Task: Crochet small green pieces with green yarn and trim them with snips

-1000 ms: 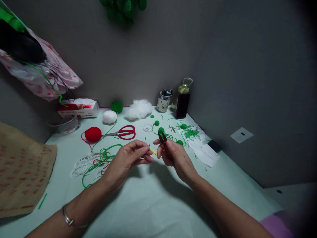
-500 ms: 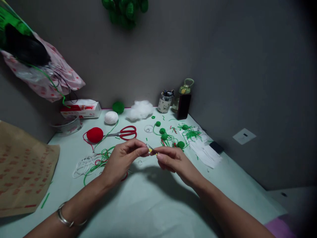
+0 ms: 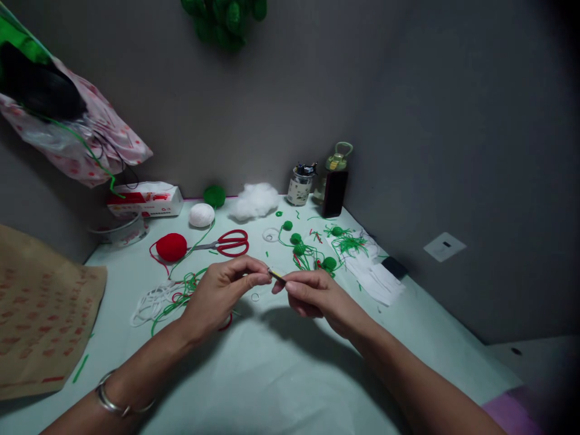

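From where I'm standing: both hands up over the cloth-covered table [image 3: 281, 374], nearly meeting. Right hand [image 3: 319, 296] has thumb and forefinger pinched on a slim dark-and-yellow tool [image 3: 278, 278]; exact type too small to make out. Tool slants up to the left hand [image 3: 226, 293], thumb and forefinger also pinched together, right at its tip. Can't tell what, if anything, is between them. Thin ring [image 3: 255, 294] on the table just below. Yarn tangle [image 3: 181, 295] beside the left wrist, red-handled scissors [image 3: 222, 244] beyond, green crocheted balls [image 3: 299, 248] past the right hand.
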Available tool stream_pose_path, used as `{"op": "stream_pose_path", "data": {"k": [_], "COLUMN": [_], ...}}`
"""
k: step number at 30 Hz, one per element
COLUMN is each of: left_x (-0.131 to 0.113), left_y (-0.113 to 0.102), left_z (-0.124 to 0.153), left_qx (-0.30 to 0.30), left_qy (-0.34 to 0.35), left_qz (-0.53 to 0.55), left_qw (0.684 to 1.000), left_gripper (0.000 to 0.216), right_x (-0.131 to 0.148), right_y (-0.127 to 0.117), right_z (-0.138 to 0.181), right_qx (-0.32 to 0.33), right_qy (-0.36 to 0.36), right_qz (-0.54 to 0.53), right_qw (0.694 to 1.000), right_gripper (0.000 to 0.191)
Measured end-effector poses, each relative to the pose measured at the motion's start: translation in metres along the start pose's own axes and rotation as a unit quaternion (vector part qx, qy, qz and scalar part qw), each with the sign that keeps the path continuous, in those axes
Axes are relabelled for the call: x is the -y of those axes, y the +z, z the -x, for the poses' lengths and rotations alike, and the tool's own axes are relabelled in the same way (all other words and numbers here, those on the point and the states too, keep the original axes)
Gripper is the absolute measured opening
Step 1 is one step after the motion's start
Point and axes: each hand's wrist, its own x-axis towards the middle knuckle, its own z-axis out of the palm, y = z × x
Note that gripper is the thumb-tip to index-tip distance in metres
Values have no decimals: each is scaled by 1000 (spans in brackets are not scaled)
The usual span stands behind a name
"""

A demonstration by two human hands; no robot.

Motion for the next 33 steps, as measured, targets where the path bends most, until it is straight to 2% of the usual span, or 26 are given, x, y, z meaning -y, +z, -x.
{"op": "stream_pose_path", "data": {"k": [12, 16, 28, 31, 33], "left_x": [0, -2, -7, -9, -9], "left_y": [-4, -6, -14, -14, -12], "left_z": [0, 1, 5, 6, 5], "left_qx": [23, 33, 65, 72, 67], "left_qy": [45, 66, 207, 208, 175], "left_qz": [-24, -41, -95, -88, -67], "left_qw": [998, 996, 972, 972, 980], "left_gripper": [11, 11, 16, 16, 13], "right_x": [-6, -4, -8, -8, -6], "right_y": [-4, -3, -6, -5, -7], "right_z": [-6, -5, -5, -5, -4], "right_qx": [99, 104, 216, 237, 232], "right_qy": [60, 83, 155, 158, 146], "right_qz": [-144, -171, -262, -273, -258], "right_qw": [983, 976, 928, 919, 926], "right_gripper": [37, 37, 38, 37, 39]}}
